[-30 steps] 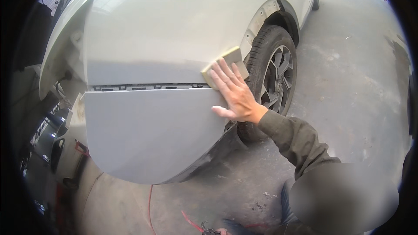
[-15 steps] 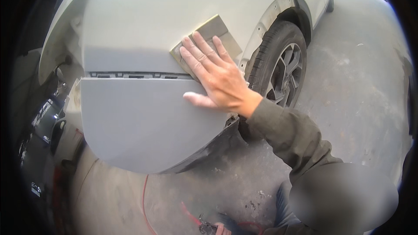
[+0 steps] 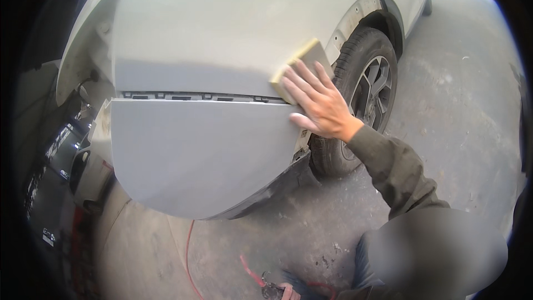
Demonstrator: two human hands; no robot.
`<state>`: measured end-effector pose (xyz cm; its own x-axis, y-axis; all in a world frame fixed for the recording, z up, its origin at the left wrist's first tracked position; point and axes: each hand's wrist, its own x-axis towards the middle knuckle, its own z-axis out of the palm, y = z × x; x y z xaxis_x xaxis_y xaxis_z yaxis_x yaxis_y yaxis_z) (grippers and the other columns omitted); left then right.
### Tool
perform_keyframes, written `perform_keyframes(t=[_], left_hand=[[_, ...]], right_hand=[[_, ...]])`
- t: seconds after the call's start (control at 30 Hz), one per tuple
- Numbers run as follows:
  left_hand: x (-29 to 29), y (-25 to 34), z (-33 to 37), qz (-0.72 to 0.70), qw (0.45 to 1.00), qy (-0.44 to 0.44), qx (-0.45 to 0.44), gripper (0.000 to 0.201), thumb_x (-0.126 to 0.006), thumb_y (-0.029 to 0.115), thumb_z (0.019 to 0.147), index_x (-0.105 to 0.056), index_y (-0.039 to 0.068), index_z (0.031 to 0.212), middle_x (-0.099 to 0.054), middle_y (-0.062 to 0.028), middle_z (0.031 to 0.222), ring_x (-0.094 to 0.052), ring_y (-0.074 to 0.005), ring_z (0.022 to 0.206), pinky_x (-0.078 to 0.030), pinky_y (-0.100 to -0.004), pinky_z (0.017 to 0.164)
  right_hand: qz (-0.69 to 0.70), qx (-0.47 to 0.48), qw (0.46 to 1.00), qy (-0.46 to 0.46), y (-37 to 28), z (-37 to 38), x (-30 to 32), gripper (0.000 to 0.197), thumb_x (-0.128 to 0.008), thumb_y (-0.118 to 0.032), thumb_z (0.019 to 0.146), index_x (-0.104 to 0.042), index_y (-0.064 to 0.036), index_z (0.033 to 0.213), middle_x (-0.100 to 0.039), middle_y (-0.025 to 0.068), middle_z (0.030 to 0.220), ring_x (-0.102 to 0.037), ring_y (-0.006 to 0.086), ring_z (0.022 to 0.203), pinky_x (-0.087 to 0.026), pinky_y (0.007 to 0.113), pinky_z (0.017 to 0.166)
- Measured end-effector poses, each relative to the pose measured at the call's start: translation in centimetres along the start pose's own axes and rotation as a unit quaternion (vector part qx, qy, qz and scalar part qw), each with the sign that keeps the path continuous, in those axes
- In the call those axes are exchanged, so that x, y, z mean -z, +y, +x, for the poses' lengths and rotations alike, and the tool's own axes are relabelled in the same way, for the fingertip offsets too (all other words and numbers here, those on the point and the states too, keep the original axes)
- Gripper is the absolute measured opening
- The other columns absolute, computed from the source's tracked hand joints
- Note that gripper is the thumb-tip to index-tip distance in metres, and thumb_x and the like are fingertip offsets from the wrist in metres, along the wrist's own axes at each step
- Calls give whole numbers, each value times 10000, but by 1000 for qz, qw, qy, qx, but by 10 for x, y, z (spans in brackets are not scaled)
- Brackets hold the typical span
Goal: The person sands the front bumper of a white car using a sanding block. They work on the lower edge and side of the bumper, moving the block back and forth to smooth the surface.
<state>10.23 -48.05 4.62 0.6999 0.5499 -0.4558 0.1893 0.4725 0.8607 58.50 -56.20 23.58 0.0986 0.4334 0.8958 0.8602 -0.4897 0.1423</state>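
Observation:
My right hand lies with fingers outstretched over a yellowish-edged sanding pad, holding it to the pale car body. The pad is at the panel's right end, close to the wheel arch, just above the gap over a grey lower panel. My thumb reaches down beside the grey panel's upper right corner. At the lower edge my left hand, partly cut off, is closed around what looks like a dark air blow gun with a red tube.
A wheel stands right of the pad. Exposed clips line the gap between panels. A red hose runs across the concrete floor. A blurred dark oval covers the lower right. Parts of another vehicle show at left.
My right hand has slid the sanding pad rightward along the panel, toward the wheel arch, and the pad has tilted. My left hand stays low with the air blow gun. The view has shifted slightly.

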Motion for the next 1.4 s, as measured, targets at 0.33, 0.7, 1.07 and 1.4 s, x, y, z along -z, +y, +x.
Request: perform_keyframes(t=[0.33, 0.7, 1.07, 1.4], left_hand=[[9, -5, -5, -21, 1000, -11, 17, 405, -531, 306, 1090, -428, 213, 709, -305, 66, 591, -308, -88, 525, -226, -289, 511], [16, 9, -5, -65, 996, 50, -22, 446, -600, 355, 1050, -420, 218, 666, -330, 63, 549, -338, -84, 490, -237, -291, 468], [-11, 21, 9, -8, 999, -5, -33, 229, -615, 295, 1047, -548, 218, 842, -384, 82, 604, -393, -64, 521, -271, -278, 479], [-13, 34, 11, 15, 998, -65, -7, 348, -605, 362, 1046, -487, 208, 758, -363, 58, 612, -352, -93, 510, -293, -307, 474]], right_hand=[[43, 70, 995, 59, -49, 99, 12, 786, -421, -623, 1022, -329, -108, 1609, -299, 83, 1681, -187, 255, 1582, -83, 532, 1292], [2, 134, 990, 48, -55, 133, 30, 748, -432, -650, 1006, -416, -162, 1573, -352, 43, 1658, -209, 242, 1576, -58, 547, 1295], [-26, 119, 992, 24, -51, 110, 36, 665, -505, -526, 1006, -465, -140, 1547, -380, 32, 1649, -246, 222, 1568, -77, 532, 1298], [-1, 135, 982, 130, -112, 231, 43, 663, -535, -525, 1005, -516, -80, 1496, -462, 58, 1589, -326, 262, 1529, -158, 514, 1281]])
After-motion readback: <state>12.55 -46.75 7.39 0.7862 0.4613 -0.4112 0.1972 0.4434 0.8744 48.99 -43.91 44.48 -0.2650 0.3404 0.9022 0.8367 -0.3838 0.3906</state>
